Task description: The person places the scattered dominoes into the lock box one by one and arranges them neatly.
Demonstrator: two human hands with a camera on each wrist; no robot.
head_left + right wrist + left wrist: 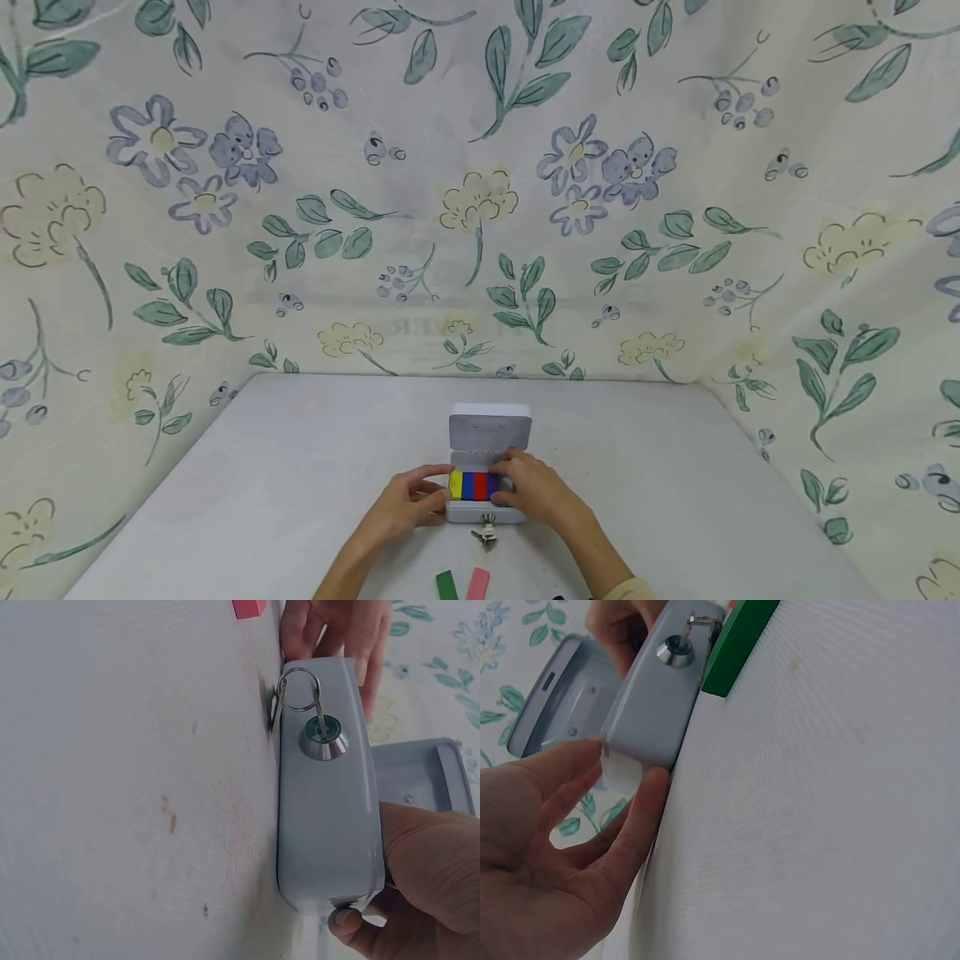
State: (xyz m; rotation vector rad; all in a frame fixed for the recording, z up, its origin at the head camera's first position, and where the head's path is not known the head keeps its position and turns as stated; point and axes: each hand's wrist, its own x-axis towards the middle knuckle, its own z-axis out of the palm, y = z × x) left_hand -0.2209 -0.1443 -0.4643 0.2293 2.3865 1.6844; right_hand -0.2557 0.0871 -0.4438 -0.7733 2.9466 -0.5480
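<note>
A small grey metal cash box stands on the table with its lid raised. In it, a yellow block, a blue block, a red block and a purple block lie side by side. My right hand reaches over the right end, thumb and finger at the purple block's two ends, pinching it. One of its fingertips shows outside the box's end wall. Against the left end rests my left hand, its fingers loosely bent and touching the box.
Keys on a ring hang from the lock on the box front. A green block and a pink block lie nearer me on the white table. Floral cloth hangs behind and along both sides.
</note>
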